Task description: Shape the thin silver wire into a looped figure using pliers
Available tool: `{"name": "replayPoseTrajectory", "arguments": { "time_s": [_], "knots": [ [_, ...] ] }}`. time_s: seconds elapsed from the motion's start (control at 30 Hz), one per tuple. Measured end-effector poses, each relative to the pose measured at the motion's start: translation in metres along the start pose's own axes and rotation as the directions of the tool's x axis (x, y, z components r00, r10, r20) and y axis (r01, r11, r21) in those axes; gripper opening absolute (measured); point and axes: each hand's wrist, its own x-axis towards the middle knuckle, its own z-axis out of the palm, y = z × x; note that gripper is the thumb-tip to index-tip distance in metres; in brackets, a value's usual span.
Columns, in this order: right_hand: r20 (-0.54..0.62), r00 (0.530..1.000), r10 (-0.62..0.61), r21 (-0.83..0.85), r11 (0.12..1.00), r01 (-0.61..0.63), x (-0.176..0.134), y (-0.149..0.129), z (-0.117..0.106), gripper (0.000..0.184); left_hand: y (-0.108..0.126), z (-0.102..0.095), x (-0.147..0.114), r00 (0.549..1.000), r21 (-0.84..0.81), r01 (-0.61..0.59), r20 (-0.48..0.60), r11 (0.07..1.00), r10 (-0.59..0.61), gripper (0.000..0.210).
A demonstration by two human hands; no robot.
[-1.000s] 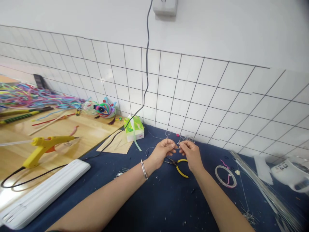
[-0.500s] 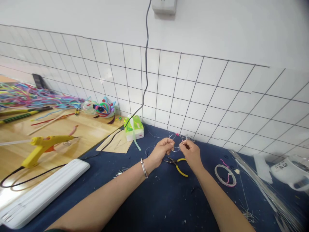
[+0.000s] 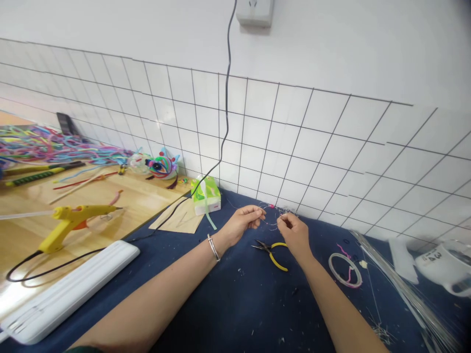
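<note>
Thin silvery wire (image 3: pixel 271 225), bent into loops, spans the gap between my two hands above the dark blue cloth. My left hand (image 3: pixel 246 219) is closed in a pinch on its left part, palm turned inward. On the right side, my right hand (image 3: pixel 294 232) pinches the same wire between thumb and fingertips. Just below the hands lie pliers (image 3: pixel 274 255) with yellow handles, their jaws pointing left and one handle partly behind my right hand. A small pink piece (image 3: pixel 271 206) and a tangle of fine wire (image 3: pixel 289 211) sit beyond the hands near the wall.
At left, a yellow glue gun (image 3: pixel 75 218) lies on a wooden board (image 3: pixel 121 206) beside a white power strip (image 3: pixel 73 289). A tissue pack (image 3: pixel 206 193) stands by the wall. A tape ring (image 3: pixel 345 269), a bundle of straight wires (image 3: pixel 401 282) and a white jug (image 3: pixel 445 264) are at right.
My left hand has moved slightly left, and my right hand slightly right, so the gap between them is wider. The whole view has shifted a little.
</note>
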Motion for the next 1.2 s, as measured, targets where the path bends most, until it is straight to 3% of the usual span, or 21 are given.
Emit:
{"name": "replayPoseTrajectory", "arguments": {
  "time_s": [0.13,0.33,0.77,1.0,1.2],
  "knots": [
    [0.026,1.0,0.007,0.011,1.0,-0.007,-0.0011,-0.0008,0.0003,0.019,-0.0014,0.0002,0.0006,0.999,-0.029,-0.016,-0.033,0.999,0.015,0.022],
    [0.056,0.993,0.109,0.167,0.979,-0.116,0.0003,0.0031,0.0013,0.024,-0.0058,-0.0026,0.0031,0.972,0.052,-0.146,-0.176,0.988,0.153,0.019],
    [0.079,0.992,0.094,0.192,0.976,-0.107,-0.0024,0.0007,0.0035,0.024,0.0015,-0.0014,0.0028,0.959,0.133,-0.184,-0.192,0.974,0.208,0.019],
    [0.058,0.987,0.149,0.264,0.951,-0.159,0.0002,0.0031,0.003,0.025,0.0002,-0.0033,0.0012,0.968,0.101,-0.176,-0.162,0.979,0.191,0.018],
    [0.093,0.99,0.103,0.218,0.968,-0.122,-0.0021,-0.0019,0.0014,0.021,0.0022,0.0021,-0.001,0.975,0.11,-0.162,-0.135,0.981,0.176,0.022]
  ]
}}
